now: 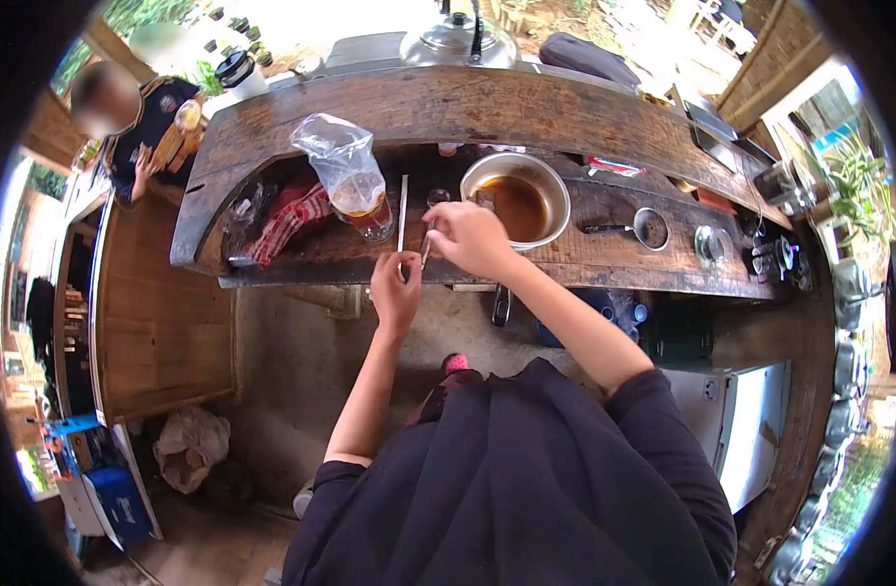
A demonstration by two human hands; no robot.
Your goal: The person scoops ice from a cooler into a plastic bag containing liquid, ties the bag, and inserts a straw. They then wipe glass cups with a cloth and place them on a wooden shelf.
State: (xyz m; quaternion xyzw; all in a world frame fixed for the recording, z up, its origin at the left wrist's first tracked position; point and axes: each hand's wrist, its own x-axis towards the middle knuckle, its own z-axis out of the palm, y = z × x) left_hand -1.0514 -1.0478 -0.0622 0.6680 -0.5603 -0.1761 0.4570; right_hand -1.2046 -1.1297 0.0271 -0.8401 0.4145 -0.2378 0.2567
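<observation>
Mid-frame, the left hand (394,291) pinches a white straw (403,210) by its lower end; the right hand (470,239) nips a thin strip (426,254) (too small to identify) beside the metal bowl (563,195).

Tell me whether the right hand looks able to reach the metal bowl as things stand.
Probably yes: the right hand is right beside the metal bowl, nothing between them, though its fingers seem busy with something small.

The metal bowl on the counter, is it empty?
No, the bowl has brown liquid pooled inside it.
</observation>
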